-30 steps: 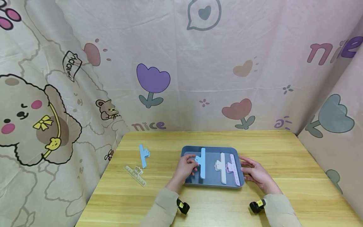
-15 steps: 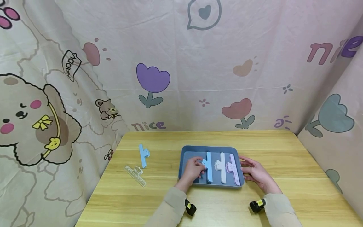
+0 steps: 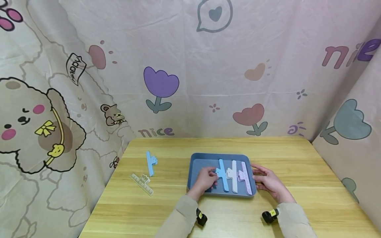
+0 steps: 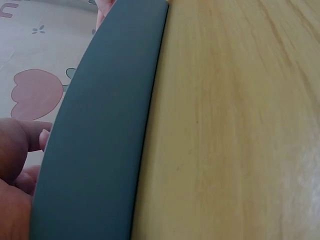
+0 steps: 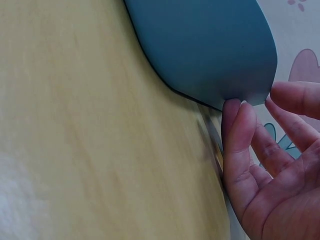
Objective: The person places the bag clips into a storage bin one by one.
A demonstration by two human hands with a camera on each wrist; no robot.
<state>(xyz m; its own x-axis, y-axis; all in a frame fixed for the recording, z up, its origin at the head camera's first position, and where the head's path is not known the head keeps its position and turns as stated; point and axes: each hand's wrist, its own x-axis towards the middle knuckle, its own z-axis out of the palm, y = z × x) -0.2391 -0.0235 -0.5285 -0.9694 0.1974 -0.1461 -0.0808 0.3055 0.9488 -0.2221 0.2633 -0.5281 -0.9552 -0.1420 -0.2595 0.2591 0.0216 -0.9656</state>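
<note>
A blue ruler-shaped clip (image 3: 223, 177) lies slightly tilted in the blue-grey tray (image 3: 205, 155), beside a white clip (image 3: 234, 178) and a purple clip (image 3: 245, 180). My left hand (image 3: 205, 178) reaches over the tray's front wall and pinches the blue clip by its handle. In the left wrist view the tray wall (image 4: 100, 120) hides most of that hand and the whole clip. My right hand (image 3: 269, 181) rests against the tray's right side with loosely extended fingers. The right wrist view shows its fingertips (image 5: 237, 112) at the tray's corner.
Left of the tray, another blue clip (image 3: 150, 163) and a clear clip (image 3: 142, 183) lie on the wooden table (image 3: 166, 211). A patterned curtain (image 3: 190, 99) hangs behind the table and along both sides.
My left hand has carried the blue clip rightward within the tray, bringing it up beside the white clip. The clip has turned to a slight slant. My right hand has stayed at the tray's side.
</note>
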